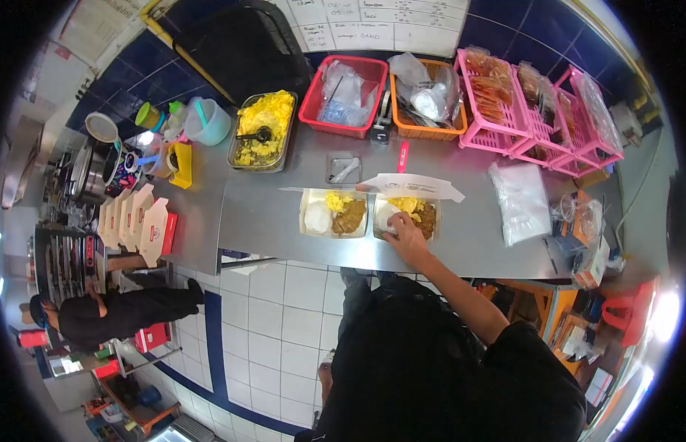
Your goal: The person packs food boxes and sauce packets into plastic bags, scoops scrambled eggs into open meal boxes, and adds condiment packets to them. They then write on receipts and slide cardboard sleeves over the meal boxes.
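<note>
Two open food boxes stand side by side on the steel counter. The left box holds white rice, yellow scrambled egg and a browned piece of fried food. Similar food fills the right box, whose printed lid is raised at the back. My right hand reaches into this box, fingers bent together at the rice's front edge; whatever they pinch is hidden. My left hand hangs low beside my body, its fingers too unclear to read.
Behind the boxes stand a tub of scrambled egg, a red basket, an orange basket and pink racks. Clear plastic bags lie at right. Folded boxes stand left. A person in black is at far left.
</note>
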